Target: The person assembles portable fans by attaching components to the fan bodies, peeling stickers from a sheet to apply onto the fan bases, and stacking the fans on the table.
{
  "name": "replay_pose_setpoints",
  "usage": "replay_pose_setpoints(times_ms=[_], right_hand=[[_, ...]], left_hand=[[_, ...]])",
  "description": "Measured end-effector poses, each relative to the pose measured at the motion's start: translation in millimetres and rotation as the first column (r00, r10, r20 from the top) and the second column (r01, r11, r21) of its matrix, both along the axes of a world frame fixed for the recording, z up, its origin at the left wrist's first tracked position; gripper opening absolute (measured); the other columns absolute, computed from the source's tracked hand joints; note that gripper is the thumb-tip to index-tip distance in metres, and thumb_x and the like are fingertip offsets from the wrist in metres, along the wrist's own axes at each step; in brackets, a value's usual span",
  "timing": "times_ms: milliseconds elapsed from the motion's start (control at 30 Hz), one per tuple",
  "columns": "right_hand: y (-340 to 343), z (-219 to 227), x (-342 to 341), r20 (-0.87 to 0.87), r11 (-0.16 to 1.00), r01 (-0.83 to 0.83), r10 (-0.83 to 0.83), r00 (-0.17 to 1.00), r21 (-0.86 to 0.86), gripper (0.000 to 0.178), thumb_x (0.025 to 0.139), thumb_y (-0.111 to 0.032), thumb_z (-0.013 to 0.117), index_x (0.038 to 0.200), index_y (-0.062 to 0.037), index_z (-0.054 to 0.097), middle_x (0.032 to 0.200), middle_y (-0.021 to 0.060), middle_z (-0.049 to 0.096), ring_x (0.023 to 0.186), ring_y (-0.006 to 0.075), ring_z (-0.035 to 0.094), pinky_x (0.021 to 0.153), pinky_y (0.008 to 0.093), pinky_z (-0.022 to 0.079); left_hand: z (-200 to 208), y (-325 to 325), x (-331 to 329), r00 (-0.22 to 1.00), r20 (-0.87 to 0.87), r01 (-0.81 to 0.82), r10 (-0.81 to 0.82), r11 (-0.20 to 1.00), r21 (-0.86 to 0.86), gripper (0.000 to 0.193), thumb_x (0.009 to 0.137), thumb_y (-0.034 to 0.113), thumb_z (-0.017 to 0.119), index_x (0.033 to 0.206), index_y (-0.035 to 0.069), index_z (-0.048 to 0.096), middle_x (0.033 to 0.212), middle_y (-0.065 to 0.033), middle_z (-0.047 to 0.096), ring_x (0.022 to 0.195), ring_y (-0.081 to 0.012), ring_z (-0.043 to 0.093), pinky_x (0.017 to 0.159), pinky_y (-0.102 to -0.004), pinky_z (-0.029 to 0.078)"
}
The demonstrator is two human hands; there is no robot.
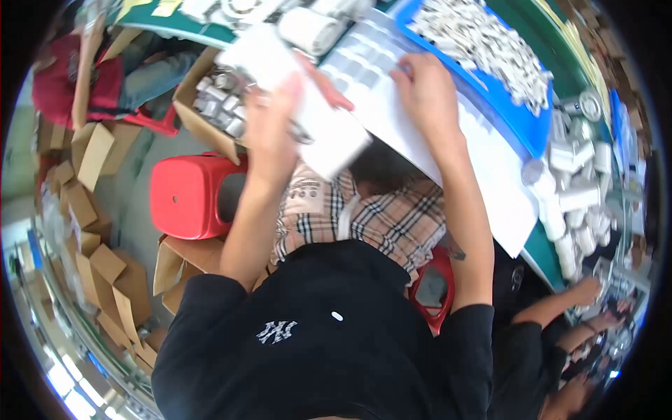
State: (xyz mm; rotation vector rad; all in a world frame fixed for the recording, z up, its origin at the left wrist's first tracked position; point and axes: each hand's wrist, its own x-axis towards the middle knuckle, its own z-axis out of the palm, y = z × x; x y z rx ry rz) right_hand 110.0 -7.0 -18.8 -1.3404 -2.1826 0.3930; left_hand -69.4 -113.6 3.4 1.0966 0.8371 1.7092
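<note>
My left hand [273, 126], smeared by motion, grips a white rectangular box [332, 136] and holds it tilted in front of the table edge. Part of the box is blurred, so its far end is hard to make out. My right hand [428, 91] rests over white sheets [483, 161] on the table. Its fingers are curled together, and anything between the fingertips is hidden. Beside those fingertips lies a sheet with rows of pale grey rectangles [360, 52].
A blue tray [535, 133] heaped with small white parts stands at the far right. White cylindrical pieces [577, 182] pile up beyond it. A carton of parts [210, 112] and a red stool [185, 196] are at left. Other people work on both sides.
</note>
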Motion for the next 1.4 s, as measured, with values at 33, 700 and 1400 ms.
replay_pose_setpoints(times_ms=[33,700,1400], right_hand=[[2,-2,3,0.015,0.999,0.033,-0.033,0.999,-0.014,0.020,0.081,-0.015,0.065,0.092,0.0019,0.064,0.095,0.0188,0.060,0.089,0.0358,0.060,0.079,0.0428,0.048],[-2,5,-3,-0.144,0.980,0.073,-0.100,0.984,-0.183,0.020,0.078,-0.009,0.067,0.095,0.0003,0.061,0.075,0.0134,0.058,0.067,0.0293,0.057,0.063,0.0396,0.045],[-66,81,101,-0.962,0.985,-0.174,0.037,0.271,-0.011,0.021,0.088,0.003,0.057,0.108,-0.0015,0.052,0.097,0.0058,0.059,0.088,0.0136,0.057,0.079,0.0301,0.048]], left_hand=[[-6,0,4,0.999,-0.026,0.029,-0.029,0.999,-0.020,0.032,0.092,0.031,0.046,0.105,0.002,0.047,0.079,-0.0156,0.059,0.079,-0.0299,0.064,0.076,-0.0421,0.051],[-17,-6,25,0.989,-0.087,0.100,-0.116,0.981,-0.164,0.037,0.082,0.017,0.070,0.113,0.002,0.057,0.100,-0.0033,0.060,0.092,-0.0108,0.055,0.084,-0.0277,0.044],[34,58,86,0.838,-0.525,0.235,-0.148,0.966,0.104,0.025,0.072,0.004,0.075,0.094,0.004,0.065,0.084,-0.0067,0.067,0.076,-0.0151,0.064,0.069,-0.0270,0.050]])
